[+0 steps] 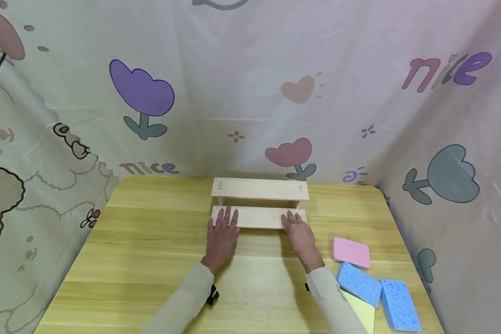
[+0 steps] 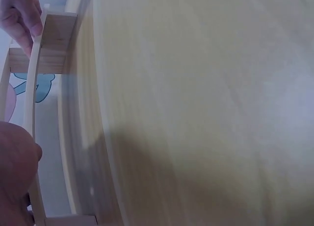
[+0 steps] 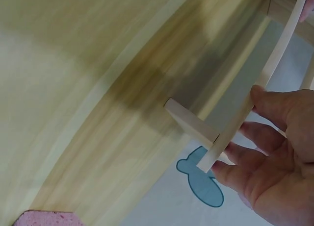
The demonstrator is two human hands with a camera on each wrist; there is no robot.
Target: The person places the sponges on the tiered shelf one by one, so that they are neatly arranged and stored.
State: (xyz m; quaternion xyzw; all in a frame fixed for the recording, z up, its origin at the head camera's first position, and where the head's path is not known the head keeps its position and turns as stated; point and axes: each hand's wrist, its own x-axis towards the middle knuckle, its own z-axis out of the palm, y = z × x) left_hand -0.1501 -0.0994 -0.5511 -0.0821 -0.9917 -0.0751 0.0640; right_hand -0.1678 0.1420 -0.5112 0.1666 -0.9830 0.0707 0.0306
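A pale wooden two-step shelf (image 1: 260,189) stands at the back of the table, its rear board higher than the front board (image 1: 259,218). My left hand (image 1: 223,239) holds the left end of the front board, with fingers laid on top and the thumb at the front edge. At the right end, my right hand (image 1: 301,239) grips the same board, its fingers bent over the top. The right wrist view shows the right thumb (image 3: 270,106) against the board's edge and an upright end panel (image 3: 191,122) beneath. In the left wrist view the left hand (image 2: 17,162) is partly cut off.
To the right on the wooden table (image 1: 129,260) lie a pink sponge (image 1: 351,252), two blue sponges (image 1: 359,284) and a yellow piece (image 1: 361,313), partly covered by the right sleeve. A patterned cloth (image 1: 234,93) hangs behind and beside the table.
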